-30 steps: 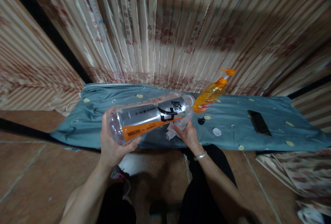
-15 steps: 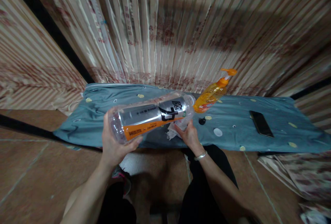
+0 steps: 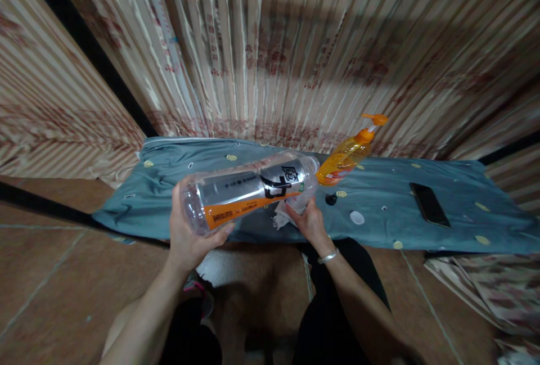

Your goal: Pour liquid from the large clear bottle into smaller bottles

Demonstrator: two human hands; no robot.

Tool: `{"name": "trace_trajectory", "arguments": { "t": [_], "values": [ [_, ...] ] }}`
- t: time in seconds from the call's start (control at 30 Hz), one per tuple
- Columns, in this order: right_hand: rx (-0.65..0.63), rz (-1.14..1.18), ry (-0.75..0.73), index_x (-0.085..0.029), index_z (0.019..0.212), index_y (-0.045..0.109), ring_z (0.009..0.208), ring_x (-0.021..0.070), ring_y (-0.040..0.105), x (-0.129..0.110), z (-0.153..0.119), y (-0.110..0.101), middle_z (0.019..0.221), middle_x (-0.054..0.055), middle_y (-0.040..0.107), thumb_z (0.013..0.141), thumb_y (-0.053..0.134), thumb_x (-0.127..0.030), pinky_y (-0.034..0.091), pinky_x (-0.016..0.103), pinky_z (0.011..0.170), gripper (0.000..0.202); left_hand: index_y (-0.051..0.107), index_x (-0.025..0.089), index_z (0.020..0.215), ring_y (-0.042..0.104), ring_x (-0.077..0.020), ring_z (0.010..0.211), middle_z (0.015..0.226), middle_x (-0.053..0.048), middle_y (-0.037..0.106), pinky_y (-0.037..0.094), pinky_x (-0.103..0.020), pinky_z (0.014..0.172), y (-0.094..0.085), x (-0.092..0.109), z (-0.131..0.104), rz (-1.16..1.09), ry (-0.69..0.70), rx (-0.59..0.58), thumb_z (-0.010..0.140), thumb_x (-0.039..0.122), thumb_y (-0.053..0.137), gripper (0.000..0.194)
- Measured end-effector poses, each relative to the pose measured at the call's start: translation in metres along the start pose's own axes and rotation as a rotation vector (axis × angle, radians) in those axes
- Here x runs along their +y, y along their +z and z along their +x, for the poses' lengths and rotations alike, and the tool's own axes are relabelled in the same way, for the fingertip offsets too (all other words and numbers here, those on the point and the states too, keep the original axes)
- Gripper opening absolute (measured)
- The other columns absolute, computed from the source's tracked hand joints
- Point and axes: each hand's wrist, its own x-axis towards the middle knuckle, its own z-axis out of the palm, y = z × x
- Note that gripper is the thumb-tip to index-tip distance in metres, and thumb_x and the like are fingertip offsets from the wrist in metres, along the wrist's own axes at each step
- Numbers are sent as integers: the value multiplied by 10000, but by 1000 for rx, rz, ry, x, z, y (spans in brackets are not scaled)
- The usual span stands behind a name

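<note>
A large clear plastic bottle (image 3: 248,188) with a silver and orange label lies tilted across the view, its neck to the right. My left hand (image 3: 192,235) is wrapped round its base end. Near the neck, my right hand (image 3: 311,221) grips a crumpled white tissue (image 3: 283,214) beneath the bottle; some of its fingers are hidden. Just beyond the neck stands an orange pump bottle (image 3: 343,157) of yellow-orange liquid. A small black object (image 3: 331,199) and a white round disc (image 3: 356,217) lie to the right of my right hand.
A teal patterned cloth (image 3: 388,202) covers the low table. On its right part lies a black phone (image 3: 429,204). Behind it hangs a striped curtain (image 3: 278,50), with a dark pole (image 3: 88,44) at the left. My legs are below the table's front edge.
The whole view has shifted slightly, with the table and items a little further right and down. Both hands keep their hold, and the large bottle looks turned very slightly.
</note>
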Motion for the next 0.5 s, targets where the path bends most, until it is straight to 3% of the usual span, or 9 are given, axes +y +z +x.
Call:
{"name": "trace_trajectory", "arguments": {
  "t": [0.23,0.5],
  "values": [
    [18,7,-2,-212,1315,568,1026,382,821,1,0,2,1120,167,837,847,820,-489,658,470,863,599,601,203,1373,746,-426,1202,1282,-178,719,621,-624,1081,0,2,-1,18,31,-2,592,737,933,1003],
    [-14,26,25,-155,1346,566,1035,388,822,-3,-1,-1,1137,203,831,856,804,-511,644,465,870,651,603,197,1353,761,-411,1131,1236,-171,728,654,-597,1002,3,5,0,42,80,15,606,748,918,980]
  ]
}}
